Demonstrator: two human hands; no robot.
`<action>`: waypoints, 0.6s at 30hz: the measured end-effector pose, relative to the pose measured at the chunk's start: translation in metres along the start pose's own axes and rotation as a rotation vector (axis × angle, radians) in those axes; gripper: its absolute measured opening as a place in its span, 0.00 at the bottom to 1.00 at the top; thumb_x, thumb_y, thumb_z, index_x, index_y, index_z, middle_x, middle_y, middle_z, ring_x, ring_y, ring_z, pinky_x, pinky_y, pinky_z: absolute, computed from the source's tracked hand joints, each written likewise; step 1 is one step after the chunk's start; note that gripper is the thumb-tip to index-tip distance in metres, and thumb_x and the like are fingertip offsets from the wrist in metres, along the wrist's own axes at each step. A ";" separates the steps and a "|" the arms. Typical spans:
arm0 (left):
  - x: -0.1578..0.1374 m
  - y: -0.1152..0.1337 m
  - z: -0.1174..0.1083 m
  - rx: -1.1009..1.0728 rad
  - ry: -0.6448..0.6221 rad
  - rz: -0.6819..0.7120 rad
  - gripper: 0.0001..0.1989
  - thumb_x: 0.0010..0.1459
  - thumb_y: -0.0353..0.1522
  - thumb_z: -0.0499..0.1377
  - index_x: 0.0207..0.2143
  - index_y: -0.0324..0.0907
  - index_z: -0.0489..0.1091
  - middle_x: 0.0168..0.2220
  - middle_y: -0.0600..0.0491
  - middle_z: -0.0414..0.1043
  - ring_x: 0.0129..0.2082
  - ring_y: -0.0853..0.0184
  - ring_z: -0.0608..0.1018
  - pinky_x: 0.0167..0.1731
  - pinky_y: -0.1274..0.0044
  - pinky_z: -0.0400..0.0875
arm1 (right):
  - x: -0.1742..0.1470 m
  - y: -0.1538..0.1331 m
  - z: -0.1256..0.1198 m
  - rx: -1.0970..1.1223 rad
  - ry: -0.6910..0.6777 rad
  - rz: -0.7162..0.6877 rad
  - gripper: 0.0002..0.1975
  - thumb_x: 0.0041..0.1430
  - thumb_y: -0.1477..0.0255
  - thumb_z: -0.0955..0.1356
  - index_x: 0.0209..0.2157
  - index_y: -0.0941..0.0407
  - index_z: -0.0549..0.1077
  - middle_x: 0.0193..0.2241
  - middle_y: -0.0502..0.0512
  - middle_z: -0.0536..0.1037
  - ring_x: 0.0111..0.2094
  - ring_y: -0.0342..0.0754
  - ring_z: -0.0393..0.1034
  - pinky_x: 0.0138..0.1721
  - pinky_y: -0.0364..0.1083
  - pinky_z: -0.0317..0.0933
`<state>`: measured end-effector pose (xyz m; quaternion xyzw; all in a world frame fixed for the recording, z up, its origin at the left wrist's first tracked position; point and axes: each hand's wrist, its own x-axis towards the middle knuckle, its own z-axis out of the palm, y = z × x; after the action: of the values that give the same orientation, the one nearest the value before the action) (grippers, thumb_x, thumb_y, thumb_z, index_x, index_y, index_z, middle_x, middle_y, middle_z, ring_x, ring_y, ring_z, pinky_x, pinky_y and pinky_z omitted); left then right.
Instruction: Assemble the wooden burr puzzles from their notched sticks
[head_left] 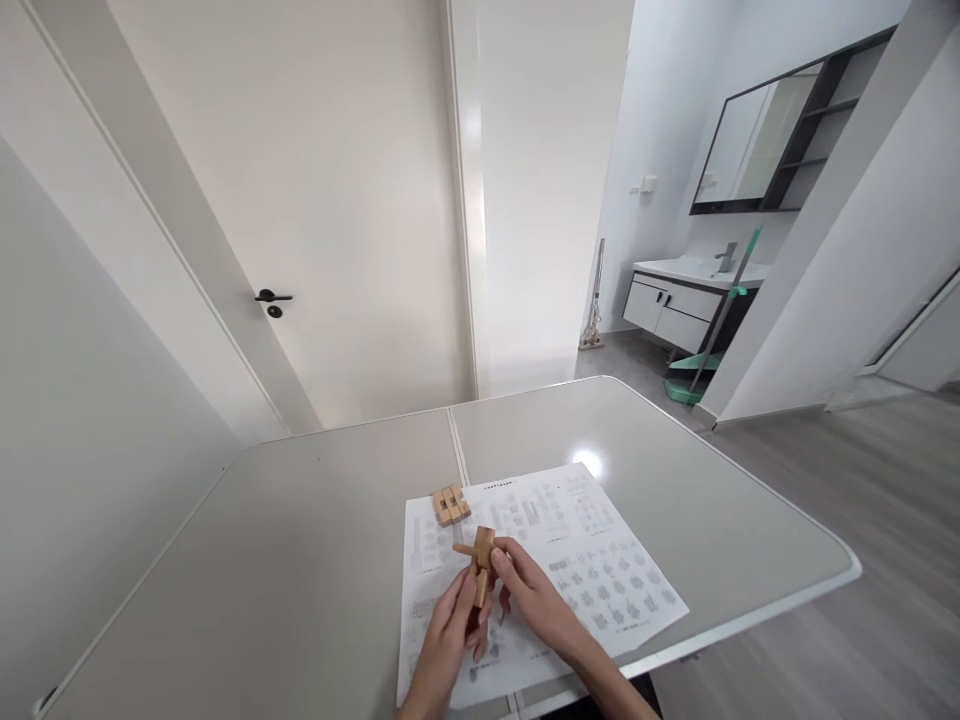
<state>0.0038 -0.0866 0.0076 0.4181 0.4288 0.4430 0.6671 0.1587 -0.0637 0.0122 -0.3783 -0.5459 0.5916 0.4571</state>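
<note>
Between my two hands is a wooden block puzzle [484,545], several notched sticks joined together, with one thin piece poking out to the left. My left hand [453,618] has its fingers closed around the lower part of it. From the right side, my right hand [526,585] pinches the same puzzle with thumb and fingers. Both hands are above a white printed sheet [637,600] covered in small grey diagrams. On the sheet's upper left lie several notched wooden pieces [451,505], side by side and apart from my hands.
The sheet lies on a grey folding table [300,560] with a seam down its middle and a pale rim. Beyond the table stands a white door [360,200]. At the right are a washbasin cabinet [667,305], a mop [596,300] and a green dustpan [682,390].
</note>
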 end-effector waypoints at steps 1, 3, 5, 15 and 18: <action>-0.002 -0.001 -0.001 -0.052 0.023 -0.017 0.24 0.56 0.54 0.64 0.35 0.42 0.68 0.24 0.60 0.58 0.18 0.76 0.53 0.18 0.80 0.57 | -0.003 0.001 -0.001 -0.012 -0.030 -0.019 0.26 0.67 0.46 0.62 0.53 0.51 0.72 0.34 0.53 0.74 0.31 0.50 0.70 0.34 0.50 0.67; -0.004 -0.004 -0.004 -0.140 0.059 -0.044 0.25 0.54 0.54 0.66 0.32 0.41 0.67 0.23 0.61 0.57 0.18 0.77 0.51 0.18 0.81 0.55 | -0.009 0.003 -0.005 -0.030 -0.074 -0.049 0.26 0.68 0.49 0.63 0.58 0.48 0.69 0.37 0.54 0.74 0.32 0.50 0.70 0.36 0.49 0.67; -0.005 -0.008 -0.007 -0.199 0.070 -0.072 0.25 0.53 0.53 0.67 0.32 0.42 0.66 0.23 0.62 0.55 0.18 0.78 0.49 0.17 0.82 0.55 | -0.013 0.006 -0.010 -0.049 -0.087 -0.058 0.25 0.68 0.50 0.63 0.60 0.47 0.69 0.37 0.54 0.75 0.33 0.51 0.70 0.37 0.50 0.67; -0.002 -0.017 -0.015 -0.238 0.005 -0.154 0.25 0.54 0.52 0.67 0.32 0.42 0.62 0.22 0.64 0.52 0.16 0.80 0.47 0.16 0.84 0.51 | -0.013 0.016 -0.016 0.072 -0.052 -0.006 0.20 0.63 0.52 0.69 0.50 0.51 0.71 0.26 0.50 0.77 0.29 0.53 0.75 0.38 0.52 0.68; -0.001 -0.017 -0.014 -0.210 -0.036 -0.156 0.24 0.56 0.52 0.66 0.32 0.43 0.62 0.22 0.64 0.53 0.16 0.80 0.47 0.15 0.83 0.50 | -0.013 0.022 -0.014 0.162 -0.029 0.007 0.19 0.63 0.52 0.70 0.43 0.52 0.70 0.23 0.48 0.76 0.26 0.51 0.73 0.34 0.50 0.67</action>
<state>-0.0055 -0.0897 -0.0117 0.3194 0.3993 0.4245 0.7472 0.1730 -0.0714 -0.0118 -0.3334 -0.5014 0.6408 0.4763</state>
